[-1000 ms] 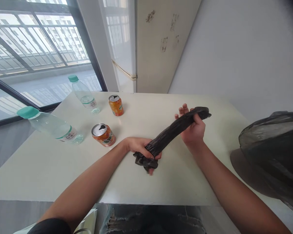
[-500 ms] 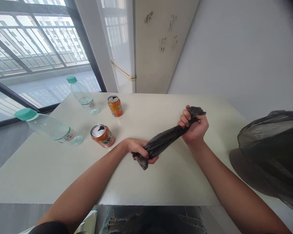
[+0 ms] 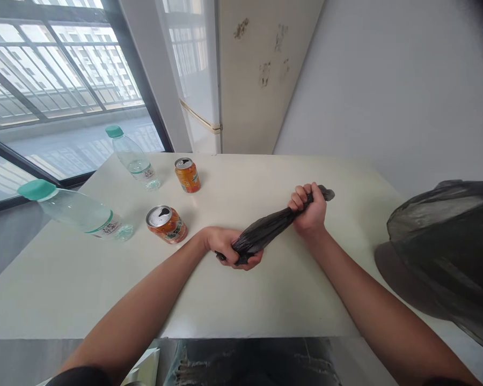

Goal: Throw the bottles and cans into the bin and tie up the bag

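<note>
A black plastic bag (image 3: 271,226), bunched into a thick rope, stretches between both my hands above the white table (image 3: 265,289). My left hand (image 3: 227,245) is closed round its lower end near the table's middle. My right hand (image 3: 309,209) is a fist round the upper end, with a short tip of bag sticking out past it to the right.
Two orange drink cans (image 3: 187,175) (image 3: 166,223) and two clear water bottles with green caps (image 3: 132,156) (image 3: 74,210) stand at the table's left. A bin lined with a black bag (image 3: 446,252) is at the right edge. A fridge (image 3: 225,75) stands behind.
My right hand went from open under the bag to a fist round it. The bag has been gathered shorter and tighter, and both hands have drawn nearer together.
</note>
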The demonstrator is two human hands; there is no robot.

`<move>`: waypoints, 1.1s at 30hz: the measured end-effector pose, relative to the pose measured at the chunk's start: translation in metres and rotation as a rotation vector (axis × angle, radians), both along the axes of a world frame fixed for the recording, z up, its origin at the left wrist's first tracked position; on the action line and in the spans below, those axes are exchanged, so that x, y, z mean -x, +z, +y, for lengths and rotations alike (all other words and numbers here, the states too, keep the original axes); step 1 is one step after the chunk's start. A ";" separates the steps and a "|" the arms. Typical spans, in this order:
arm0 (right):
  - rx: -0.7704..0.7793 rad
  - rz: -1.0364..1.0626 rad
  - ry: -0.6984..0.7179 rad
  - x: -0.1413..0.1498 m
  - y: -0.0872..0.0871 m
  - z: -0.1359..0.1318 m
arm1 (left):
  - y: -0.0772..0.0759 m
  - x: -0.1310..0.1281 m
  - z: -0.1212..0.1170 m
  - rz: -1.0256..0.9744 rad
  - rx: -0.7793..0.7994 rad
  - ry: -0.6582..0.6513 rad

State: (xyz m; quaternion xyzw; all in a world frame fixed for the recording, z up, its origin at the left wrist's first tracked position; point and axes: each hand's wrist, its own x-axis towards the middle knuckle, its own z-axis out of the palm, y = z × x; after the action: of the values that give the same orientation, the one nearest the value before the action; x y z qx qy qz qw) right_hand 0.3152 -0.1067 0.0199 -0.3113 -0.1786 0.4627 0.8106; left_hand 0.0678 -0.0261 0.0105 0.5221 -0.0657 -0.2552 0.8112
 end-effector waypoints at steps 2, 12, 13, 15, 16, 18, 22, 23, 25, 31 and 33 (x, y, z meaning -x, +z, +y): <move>-0.010 0.006 -0.013 -0.004 0.000 0.000 | -0.002 0.000 0.000 0.000 0.004 0.028; -0.078 0.131 -0.114 -0.037 -0.008 0.000 | -0.007 -0.003 -0.002 -0.074 0.137 0.253; -0.096 0.130 -0.114 -0.038 -0.006 -0.001 | -0.007 -0.003 -0.001 -0.090 0.162 0.333; -0.141 0.104 -0.068 -0.039 0.001 -0.004 | -0.006 -0.004 0.005 -0.136 0.214 0.530; -0.160 0.081 -0.022 -0.038 0.005 -0.006 | -0.006 -0.004 0.008 -0.168 0.241 0.630; -0.173 0.021 0.095 -0.030 0.011 -0.010 | -0.006 -0.005 0.013 -0.232 0.290 0.779; -0.087 -0.172 0.397 0.011 0.014 -0.016 | -0.011 -0.009 0.011 -0.190 0.298 0.765; -0.078 -0.257 0.449 0.024 0.013 -0.017 | -0.013 -0.011 0.008 -0.161 0.280 0.732; -0.091 -0.525 0.469 0.047 0.009 -0.019 | -0.016 -0.012 0.002 -0.116 0.230 0.707; -0.046 -1.337 0.244 0.073 0.003 -0.025 | -0.014 -0.011 -0.004 -0.135 0.135 0.752; -0.010 -1.352 0.200 0.072 0.000 -0.025 | -0.012 -0.011 -0.004 -0.122 0.129 0.740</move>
State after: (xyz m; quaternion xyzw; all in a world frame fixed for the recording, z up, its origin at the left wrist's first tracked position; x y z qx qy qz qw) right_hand 0.2428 -0.1321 0.0200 -0.5103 -0.6757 0.2383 0.4756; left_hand 0.0791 -0.0298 -0.0017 0.4726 0.0633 0.0914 0.8742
